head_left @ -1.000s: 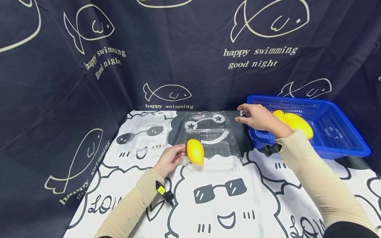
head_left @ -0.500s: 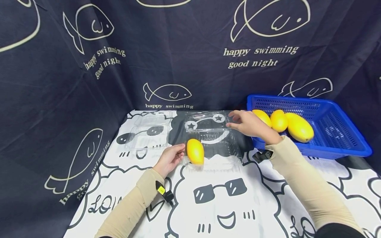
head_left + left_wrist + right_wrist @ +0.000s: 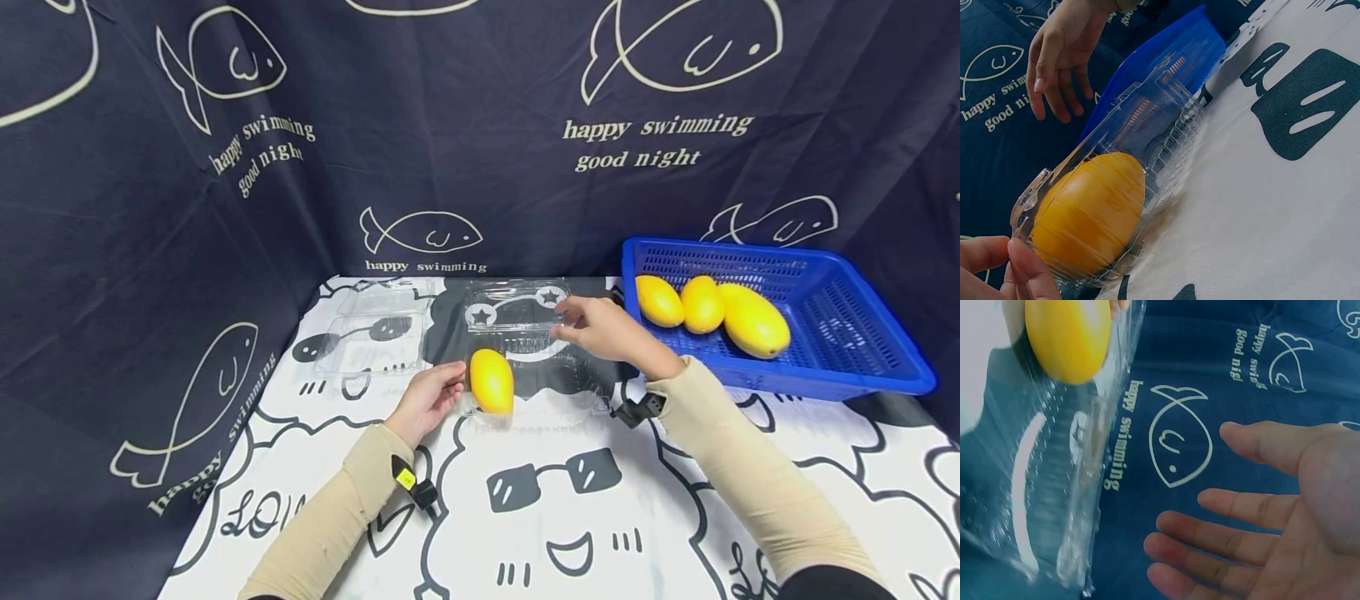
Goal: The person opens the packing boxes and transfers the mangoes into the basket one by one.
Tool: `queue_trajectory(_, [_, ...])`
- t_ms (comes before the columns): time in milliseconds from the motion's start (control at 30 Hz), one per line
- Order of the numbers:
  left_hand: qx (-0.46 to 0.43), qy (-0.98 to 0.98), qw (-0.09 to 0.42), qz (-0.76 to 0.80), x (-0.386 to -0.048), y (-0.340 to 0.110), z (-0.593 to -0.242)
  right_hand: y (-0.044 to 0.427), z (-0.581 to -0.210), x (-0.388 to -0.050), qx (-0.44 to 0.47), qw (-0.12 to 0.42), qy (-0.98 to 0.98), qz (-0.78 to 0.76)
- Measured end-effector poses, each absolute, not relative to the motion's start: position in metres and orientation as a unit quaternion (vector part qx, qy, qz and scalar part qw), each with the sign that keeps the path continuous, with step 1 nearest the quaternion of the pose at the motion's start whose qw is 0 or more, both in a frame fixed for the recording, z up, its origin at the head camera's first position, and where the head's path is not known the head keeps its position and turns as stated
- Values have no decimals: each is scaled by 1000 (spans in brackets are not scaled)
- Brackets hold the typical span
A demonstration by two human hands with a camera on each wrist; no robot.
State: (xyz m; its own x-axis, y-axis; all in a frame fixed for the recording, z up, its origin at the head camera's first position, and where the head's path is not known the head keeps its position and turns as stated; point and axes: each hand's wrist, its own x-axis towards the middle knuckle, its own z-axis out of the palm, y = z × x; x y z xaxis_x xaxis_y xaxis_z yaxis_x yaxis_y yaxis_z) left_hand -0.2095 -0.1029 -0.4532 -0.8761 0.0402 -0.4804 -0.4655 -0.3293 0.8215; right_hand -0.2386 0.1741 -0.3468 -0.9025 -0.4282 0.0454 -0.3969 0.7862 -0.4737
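Note:
A yellow mango (image 3: 492,382) lies at the left end of a clear plastic clamshell box (image 3: 558,410), whose lid is folded back. My left hand (image 3: 427,404) is at the box's left side; in the left wrist view its thumb and finger pinch the rim (image 3: 1017,228) beside the mango. Above the right part of the box is my right hand (image 3: 600,327), fingers spread and holding nothing. The right wrist view shows the palm and fingers of this hand (image 3: 1260,519) apart from the box edge.
A blue plastic basket (image 3: 892,333) stands at the back right with several mangoes (image 3: 753,321) at its left end. Another clear clamshell box (image 3: 375,350) lies open at the back left. A dark printed curtain (image 3: 480,108) rises behind the table.
My right hand has moved left and slightly toward me, from the basket's left edge to above the box. My left hand and the mango in the box have not moved.

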Motion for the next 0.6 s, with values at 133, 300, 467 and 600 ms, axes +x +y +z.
queue_trajectory(133, [-192,559,159,791,-209,-103,-453,167,-355,-238,-213,42,943,-252])
queue_trajectory(300, [-194,560,158,790,-208,-102,-453,158,-364,-237,-197,68,943,-260])
queue_trajectory(467, [-189,559,157,792,-208,-102,-453,149,-368,-232,-192,76,940,-272])
queue_trajectory(600, [-191,559,158,791,-208,-103,-453,142,-369,-228,-198,77,936,-282])
